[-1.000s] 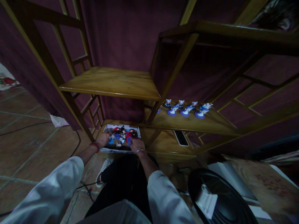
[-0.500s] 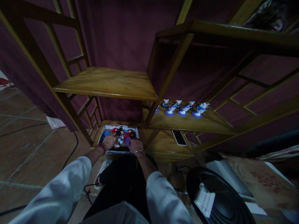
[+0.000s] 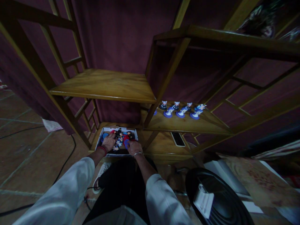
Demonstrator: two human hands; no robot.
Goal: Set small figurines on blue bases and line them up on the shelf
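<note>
A shallow white-edged box (image 3: 136, 132) with several small figurines (image 3: 119, 141) in it sits on the lowest shelf. Over the box's left part is my left hand (image 3: 109, 142), touching the figurines; its fingertips are partly lost among them, so its grip is unclear. My right hand (image 3: 134, 147) is at the box's right side, its fingers closed on a blue round base (image 3: 127, 143), with red showing just above it. A blue disc (image 3: 105, 135) lies at the box's left end.
Several figurines on round bases (image 3: 182, 112) stand in rows on the middle right shelf (image 3: 164, 124). A phone (image 3: 178, 139) lies on the lowest shelf. A bare upper shelf (image 3: 103, 85) overhangs the box. A black stool (image 3: 222, 200) holding a white packet stands at lower right.
The view has shifted slightly. Both hands remain at the box, the right one still with the blue base.
</note>
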